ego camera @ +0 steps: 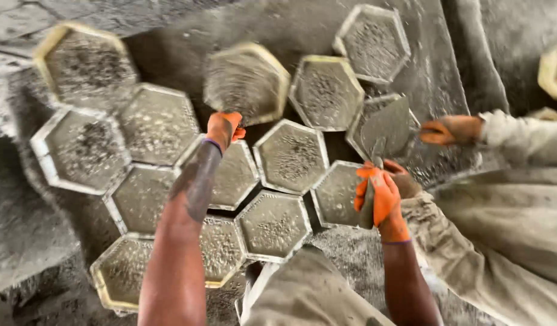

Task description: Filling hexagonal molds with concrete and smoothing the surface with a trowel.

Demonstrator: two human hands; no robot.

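My left hand (224, 128), in an orange glove, grips the near edge of a hexagonal mould (248, 81) filled with grey concrete. That mould is blurred and sits raised above the others. My right hand (380, 199), also in an orange glove, is closed on the dark handle of a trowel (385, 128). The trowel's grey blade points up over the moulds at the right. Several filled hexagonal moulds (290, 156) lie packed edge to edge on the ground between my arms.
A co-worker's gloved hand (453, 130) and pale dusty sleeve (520, 139) reach in from the right, close to the trowel blade. A yellow mould (555, 69) lies at the far right edge. My knee (308, 290) is at the bottom centre, on wet grey ground (25, 229).
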